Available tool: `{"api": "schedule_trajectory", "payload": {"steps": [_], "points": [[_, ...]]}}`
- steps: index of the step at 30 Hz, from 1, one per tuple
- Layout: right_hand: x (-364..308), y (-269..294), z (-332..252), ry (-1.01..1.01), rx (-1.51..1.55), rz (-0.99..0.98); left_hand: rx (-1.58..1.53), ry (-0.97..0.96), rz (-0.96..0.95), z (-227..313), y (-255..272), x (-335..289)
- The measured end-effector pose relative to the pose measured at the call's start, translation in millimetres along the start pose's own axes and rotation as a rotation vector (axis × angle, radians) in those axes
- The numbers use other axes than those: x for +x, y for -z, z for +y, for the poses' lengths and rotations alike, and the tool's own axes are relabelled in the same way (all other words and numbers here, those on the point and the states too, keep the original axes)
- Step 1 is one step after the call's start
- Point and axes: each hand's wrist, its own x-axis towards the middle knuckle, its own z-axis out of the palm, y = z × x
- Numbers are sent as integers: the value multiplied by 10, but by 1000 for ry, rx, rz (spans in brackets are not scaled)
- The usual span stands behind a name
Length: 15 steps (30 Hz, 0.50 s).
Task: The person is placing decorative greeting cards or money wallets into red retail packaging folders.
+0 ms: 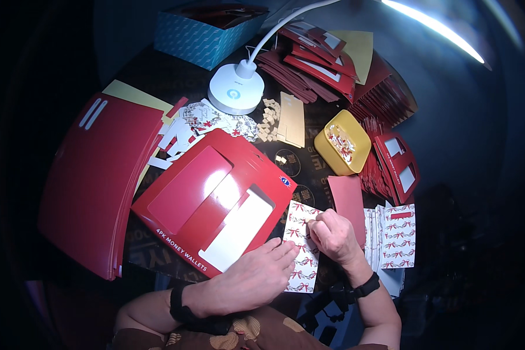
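A white money wallet [302, 273] patterned with red bows and green sprigs lies at the table's near edge. My left hand [254, 271] rests with its fingers stretched out, the tips on the wallet's left side. On its upper right part my right hand [335, 238] presses down with fingers pinched together; a small tan bit shows by the fingertips, too small to name for sure. Left of the wallet lies a red cardboard sleeve [216, 153] with a cut-out window and a white panel. Close to my right hand is a plain red card piece [349, 201].
More patterned wallets [399, 239] stand stacked at right. A yellow tub [336, 166] holds small red and white bits. Beyond lie tan foam squares [268, 119], floral cutouts [201, 116] and a lamp [235, 93]. Red sleeve stacks [102, 181] flank both sides; a teal box [201, 44] stands behind.
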Motion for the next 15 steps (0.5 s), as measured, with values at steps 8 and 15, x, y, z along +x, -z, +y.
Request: {"api": "schedule_trajectory", "payload": {"steps": [8,15], "points": [[-3,12,1,-9,32,-50,1,3,-16,0,-12,-9],[-9,37,3,-13,59,-84,5,-2,-19,-4,3,-11]]}}
